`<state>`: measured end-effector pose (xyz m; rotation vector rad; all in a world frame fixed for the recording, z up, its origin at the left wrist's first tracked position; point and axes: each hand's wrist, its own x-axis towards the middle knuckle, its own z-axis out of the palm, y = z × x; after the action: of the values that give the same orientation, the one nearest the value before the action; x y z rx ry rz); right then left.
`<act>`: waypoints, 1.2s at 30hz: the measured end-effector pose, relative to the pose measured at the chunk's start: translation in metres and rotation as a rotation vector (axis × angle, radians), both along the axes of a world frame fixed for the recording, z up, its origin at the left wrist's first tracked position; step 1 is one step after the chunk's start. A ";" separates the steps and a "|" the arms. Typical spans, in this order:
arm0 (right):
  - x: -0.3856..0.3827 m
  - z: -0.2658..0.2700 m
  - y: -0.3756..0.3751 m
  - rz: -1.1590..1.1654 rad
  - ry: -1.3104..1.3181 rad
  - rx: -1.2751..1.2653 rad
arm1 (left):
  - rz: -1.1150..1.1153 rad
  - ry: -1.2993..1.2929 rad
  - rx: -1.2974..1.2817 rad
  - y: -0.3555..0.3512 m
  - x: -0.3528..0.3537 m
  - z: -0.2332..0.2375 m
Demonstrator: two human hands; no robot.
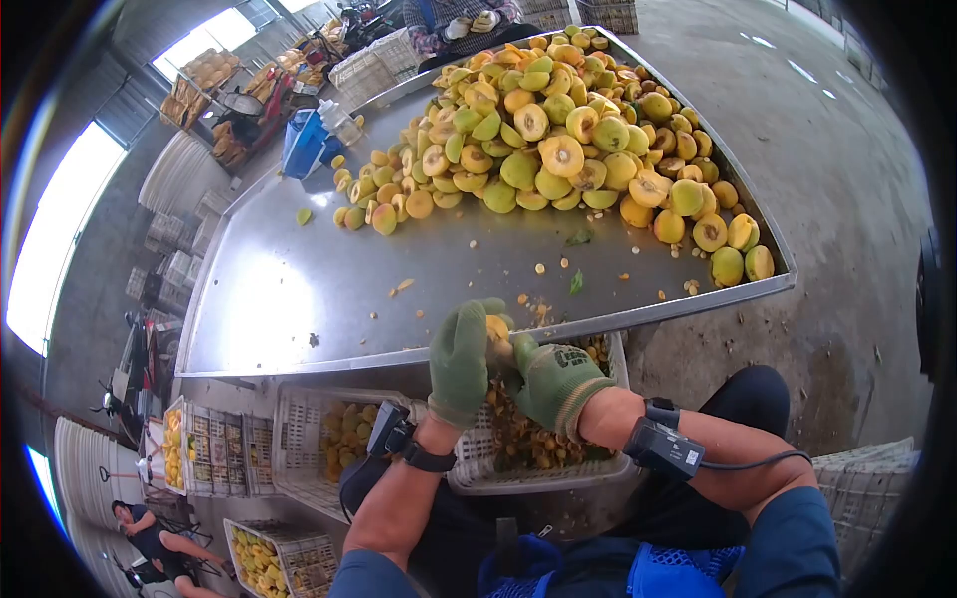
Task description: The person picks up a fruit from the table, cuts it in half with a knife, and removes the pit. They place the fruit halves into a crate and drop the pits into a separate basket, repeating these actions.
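Note:
My left hand [460, 366], in a green knitted glove, is closed around a yellow peach [496, 327] just over the table's near edge. Only part of the fruit shows between the fingers. Right against it, my right hand [561, 381], in a matching glove, has its fingers curled toward the fruit; whatever they grip is hidden. Below both hands is a white plastic crate [478, 482] holding brown and orange scraps [538, 447]. Beyond them, a big heap of yellow-green peaches [518, 169], many of them halved, covers the far part of the metal table [379, 269].
A raised rim [598, 321] edges the table. On it lie pits, scraps, a blue container [305, 145] and a clear bottle [339, 122]. Another crate [299, 439] of fruit stands at left. A gloved person [469, 25] sits across; another person [159, 543] sits lower left.

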<state>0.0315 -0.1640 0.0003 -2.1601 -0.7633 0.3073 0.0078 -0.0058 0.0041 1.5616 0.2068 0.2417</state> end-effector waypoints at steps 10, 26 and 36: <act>-0.003 -0.028 0.020 0.055 -0.016 0.126 | 0.151 -0.126 0.087 -0.011 -0.003 -0.003; 0.006 0.000 0.007 0.075 0.151 -0.045 | 0.103 -0.083 0.222 -0.010 0.001 -0.003; 0.022 -0.070 0.022 0.201 0.536 0.245 | 0.040 -0.145 0.380 0.000 0.003 -0.015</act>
<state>0.0540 -0.1418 -0.0698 -1.6618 -0.6630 0.8142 0.0111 -0.0057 -0.0109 1.9087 0.0805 0.4438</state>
